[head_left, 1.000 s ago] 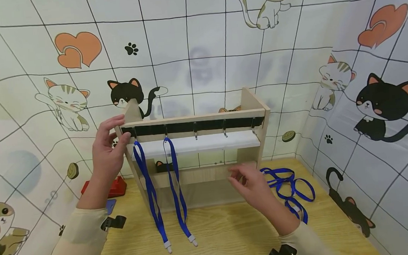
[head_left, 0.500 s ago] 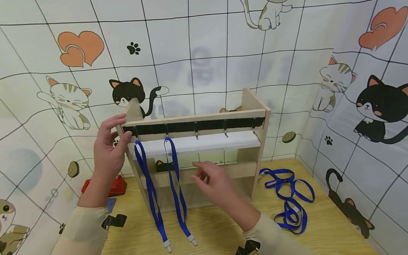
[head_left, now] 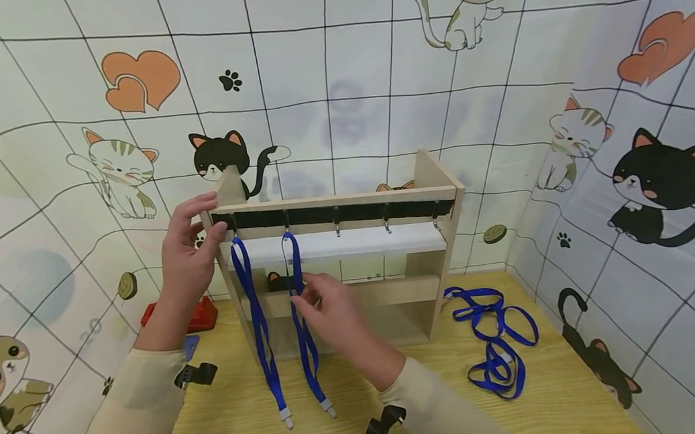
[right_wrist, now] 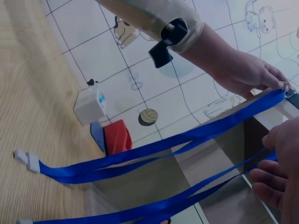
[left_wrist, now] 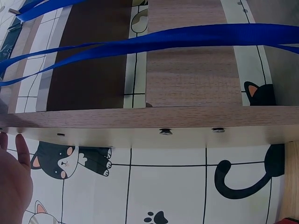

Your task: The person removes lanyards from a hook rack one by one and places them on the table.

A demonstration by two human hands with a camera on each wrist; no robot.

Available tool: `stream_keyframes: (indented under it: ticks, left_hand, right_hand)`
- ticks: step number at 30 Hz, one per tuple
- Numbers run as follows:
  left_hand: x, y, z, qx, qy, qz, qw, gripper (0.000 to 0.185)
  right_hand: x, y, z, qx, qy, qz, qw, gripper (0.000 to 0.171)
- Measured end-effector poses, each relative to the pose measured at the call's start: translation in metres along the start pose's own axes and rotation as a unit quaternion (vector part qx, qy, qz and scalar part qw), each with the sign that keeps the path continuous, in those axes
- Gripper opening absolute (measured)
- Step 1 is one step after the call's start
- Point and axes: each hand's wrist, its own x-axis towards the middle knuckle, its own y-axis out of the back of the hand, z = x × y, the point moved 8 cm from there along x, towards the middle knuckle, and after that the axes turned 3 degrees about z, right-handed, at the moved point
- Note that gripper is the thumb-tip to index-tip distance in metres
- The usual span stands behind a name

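My left hand holds the upper left corner of a light wooden rack, thumb in front, fingers along the side. A black strip with several metal hooks runs across its front. One blue lanyard hangs from the leftmost hook, beside my left thumb. Another lanyard hangs from the second hook, its white clip low over the table. My right hand has this second strap between thumb and curled fingers, partway down. In the right wrist view, the strap passes between the thumb and fingers of that hand.
Loose blue lanyards lie in coils on the wooden table right of the rack. A red object and a white box stand on the left side. Behind is a cat-printed wall covering.
My right hand has moved left from the rack's right side to the second hanging lanyard and taken it between thumb and fingers. My left hand has stayed on the rack's corner.
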Motion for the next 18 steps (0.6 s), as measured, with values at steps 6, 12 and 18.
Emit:
stream_keyframes:
  ticks: [6, 12, 18]
  left_hand:
    - [0.000, 0.000, -0.001, 0.005, -0.001, 0.001, 1.0000, 0.042]
    - [0.000, 0.000, 0.000, 0.007, 0.004, -0.001, 1.0000, 0.042]
    - [0.000, 0.000, 0.000, 0.005, 0.009, 0.000, 0.9999, 0.042]
  right_hand:
    - [0.004, -0.011, -0.002, 0.007, -0.024, 0.012, 1.000, 0.027]
    - [0.006, -0.014, -0.002, 0.009, -0.020, 0.039, 0.999, 0.010]
    - [0.006, -0.016, 0.004, 0.039, -0.024, 0.057, 0.997, 0.007]
